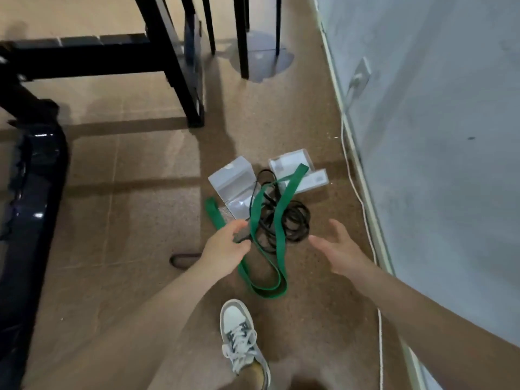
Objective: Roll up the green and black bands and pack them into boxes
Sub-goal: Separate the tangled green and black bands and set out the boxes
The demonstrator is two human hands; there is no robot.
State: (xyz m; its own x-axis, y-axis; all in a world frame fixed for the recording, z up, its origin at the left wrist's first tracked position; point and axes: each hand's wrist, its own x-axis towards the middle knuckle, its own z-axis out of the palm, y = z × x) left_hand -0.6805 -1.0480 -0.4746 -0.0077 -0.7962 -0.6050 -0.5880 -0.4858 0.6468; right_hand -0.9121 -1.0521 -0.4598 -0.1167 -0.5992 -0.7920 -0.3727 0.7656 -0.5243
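— Where are the bands?
— On the floor [135, 209], tangled. The green band [280, 220] loops over the black band [298, 235], and its far end lies across the right box [289, 161]. The left box [230, 178] sits just beside.
— And the hands?
— The left hand [225, 249] pinches the green band between thumb and fingers. The right hand [340, 251] hovers near the tangle, fingers spread, holding nothing.
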